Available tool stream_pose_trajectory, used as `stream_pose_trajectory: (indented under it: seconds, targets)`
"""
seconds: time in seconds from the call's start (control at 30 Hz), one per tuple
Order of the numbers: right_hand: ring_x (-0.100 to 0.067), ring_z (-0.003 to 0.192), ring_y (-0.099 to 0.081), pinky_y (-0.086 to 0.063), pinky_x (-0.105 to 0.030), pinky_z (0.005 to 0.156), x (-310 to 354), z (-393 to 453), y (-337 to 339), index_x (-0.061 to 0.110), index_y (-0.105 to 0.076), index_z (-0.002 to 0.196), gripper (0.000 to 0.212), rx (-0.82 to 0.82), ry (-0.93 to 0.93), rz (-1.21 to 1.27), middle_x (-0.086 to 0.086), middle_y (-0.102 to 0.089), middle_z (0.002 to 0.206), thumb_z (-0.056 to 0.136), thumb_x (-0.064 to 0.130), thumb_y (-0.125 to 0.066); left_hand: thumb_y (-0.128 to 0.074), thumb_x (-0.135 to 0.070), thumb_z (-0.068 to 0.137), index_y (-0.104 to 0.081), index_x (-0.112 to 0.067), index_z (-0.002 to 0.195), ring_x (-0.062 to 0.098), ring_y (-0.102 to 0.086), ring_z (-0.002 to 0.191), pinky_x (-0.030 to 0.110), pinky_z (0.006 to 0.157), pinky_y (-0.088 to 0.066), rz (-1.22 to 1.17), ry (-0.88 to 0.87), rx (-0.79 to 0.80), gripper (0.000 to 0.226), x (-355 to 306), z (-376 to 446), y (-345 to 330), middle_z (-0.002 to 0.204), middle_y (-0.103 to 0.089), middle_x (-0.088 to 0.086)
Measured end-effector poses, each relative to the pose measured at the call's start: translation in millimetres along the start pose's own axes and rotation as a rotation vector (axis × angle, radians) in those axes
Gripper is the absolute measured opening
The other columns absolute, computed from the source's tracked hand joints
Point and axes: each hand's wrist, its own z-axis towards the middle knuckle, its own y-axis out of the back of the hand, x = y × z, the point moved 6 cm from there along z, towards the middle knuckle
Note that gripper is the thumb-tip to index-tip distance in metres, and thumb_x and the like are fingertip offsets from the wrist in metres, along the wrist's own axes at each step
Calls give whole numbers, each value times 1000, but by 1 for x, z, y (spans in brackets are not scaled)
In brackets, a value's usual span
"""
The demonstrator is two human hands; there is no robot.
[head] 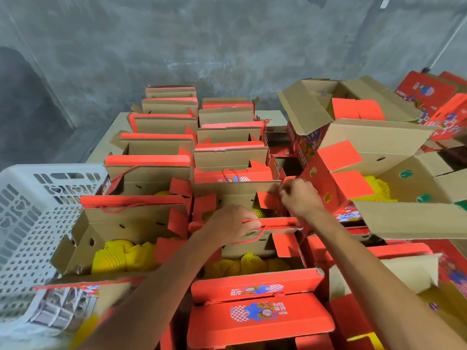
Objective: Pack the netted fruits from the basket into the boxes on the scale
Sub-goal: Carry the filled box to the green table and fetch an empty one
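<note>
Your left hand [231, 223] grips the box [242, 198] lid edge at centre frame; your right hand [299, 197] pinches its side flap. Netted fruit [260, 212] lies between them.

Fruit-packing storeroom, bare concrete wall [227, 41], rows of open red gift cartons [164, 145], white plastic crate [27, 210]

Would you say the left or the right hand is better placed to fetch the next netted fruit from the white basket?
Probably the left hand. The white basket lies on its side of the boxes, so it would not cross the other arm. The right hand is farther away, pinching a red flap of the open box.
</note>
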Motion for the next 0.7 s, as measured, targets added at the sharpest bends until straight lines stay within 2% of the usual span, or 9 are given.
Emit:
stream_pose_trajectory:
  seconds: [0.1,0.17,0.27,0.33,0.43,0.5,0.6,0.67,0.7]
  targets:
    - [-35,108,-66,-55,-41,91,23,9,9,20,-73,108,17,-7,112,81,-12,-74,109,96,23,-61,-54,-40,104,-45,-20,60,9,-35,45,34,53,-24,-69,17,-63,48,10,4,5,50,-32,-5]
    - [-33,110,-66,-54,-43,92,36,16,4,20,-71,114,20,30,162,78,-11,-73,113,98,24,-60,-52,-32,105,-35,-17,61,13,-29,49,38,54,-23,-137,32,-162,50,16,13,15,54,-29,-2]
    - [-33,121,-61,-50,-43,99,52,30,-15,16,-69,123,27,68,248,10,-13,-69,127,101,25,-58,-53,-14,99,-41,-17,63,19,-36,58,43,59,-32,-122,46,-321,38,28,30,30,59,-37,-1]
    - [-36,123,-58,-47,-43,101,56,43,-30,14,-68,124,29,84,281,-68,-15,-68,129,103,27,-54,-55,-10,97,-53,-18,69,19,-46,65,39,64,-38,-110,44,-439,29,40,42,42,65,-48,-3]
    - [-40,118,-61,-48,-42,95,53,63,-51,18,-68,118,32,166,222,-134,-19,-69,123,107,34,-43,-58,-13,97,-70,-8,92,27,-62,85,41,80,-49,-44,92,-499,14,69,63,51,88,-69,7]
    - [-37,116,-62,-49,-40,95,53,77,-59,21,-70,110,30,216,172,-108,-18,-70,120,105,37,-45,-61,-15,97,-71,-9,110,27,-64,101,40,91,-50,-16,175,-414,18,93,84,54,108,-71,10]
    - [-27,105,-65,-51,-39,100,56,103,-67,22,-67,93,15,324,143,-24,-8,-72,107,93,36,-69,-70,-22,92,-59,-10,133,29,-57,122,40,103,-47,52,291,-152,44,125,115,53,134,-61,14]
    - [-24,103,-65,-52,-35,98,55,113,-73,20,-68,95,24,384,157,-126,-5,-72,105,87,40,-77,-71,-26,92,-51,-11,143,32,-52,131,42,108,-44,144,331,26,57,140,130,45,146,-53,14]
    - [-26,107,-65,-52,-34,96,55,119,-72,21,-70,102,26,331,175,-204,-5,-71,110,87,41,-75,-69,-27,93,-49,-12,145,33,-52,132,43,109,-44,170,343,94,57,144,134,40,149,-52,14]
